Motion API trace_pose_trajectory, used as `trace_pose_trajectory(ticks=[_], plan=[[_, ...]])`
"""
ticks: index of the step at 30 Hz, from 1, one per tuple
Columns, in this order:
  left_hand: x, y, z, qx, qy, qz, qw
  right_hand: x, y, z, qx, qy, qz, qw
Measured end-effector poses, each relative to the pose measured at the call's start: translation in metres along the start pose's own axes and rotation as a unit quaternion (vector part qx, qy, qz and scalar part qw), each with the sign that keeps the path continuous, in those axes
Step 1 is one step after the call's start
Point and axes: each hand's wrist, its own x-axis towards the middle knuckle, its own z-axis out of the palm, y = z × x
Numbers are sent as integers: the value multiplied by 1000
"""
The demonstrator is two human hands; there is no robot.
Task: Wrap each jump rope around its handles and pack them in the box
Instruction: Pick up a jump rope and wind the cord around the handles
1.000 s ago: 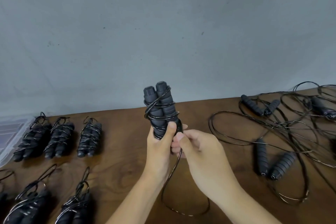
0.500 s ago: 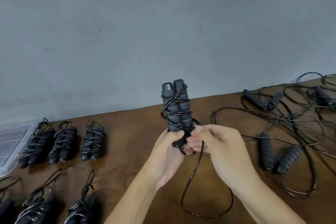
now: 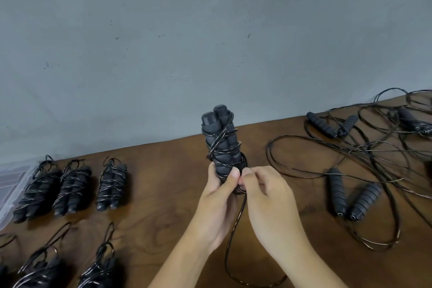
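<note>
Black cord (image 3: 236, 229) hangs slack from the bundle down to a loop near the bottom edge, so there's tail left to wind. Left hand (image 3: 218, 196) is wrapped around the lower end of the paired handles (image 3: 221, 142), holding them upright off the table, thumb pressing the coils, likely to stop them unwinding. Right hand (image 3: 264, 192) pinches the cord right at the bundle's base, probably to feed or tuck the next turn. Wrapped bundles (image 3: 70, 189) lie in rows to the left, apparently staged for packing; clear box (image 3: 9, 184) is just beside them at the left edge. Loose ropes (image 3: 355, 170) lie tangled on the right, unwrapped. Brown wood-grain table (image 3: 163, 182). Bare grey wall (image 3: 187, 42) behind, scuffed.
</note>
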Motion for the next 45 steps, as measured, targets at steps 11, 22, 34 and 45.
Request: trace_pose_trajectory(ticks=[11, 22, 34, 45], plan=[[-2, -5, 4, -28, 51, -43, 997, -8, 14, 20, -3, 10, -18, 1000], [-4, -16, 2, 40, 45, -68, 996, 1, 9, 0, 215, -130, 176, 952], [-2, -18, -1, 102, -12, -32, 994, 6, 33, 8, 214, -123, 124, 961], [1, 19, -26, 62, -56, 27, 996, 26, 52, -19, 344, -35, 93, 934]])
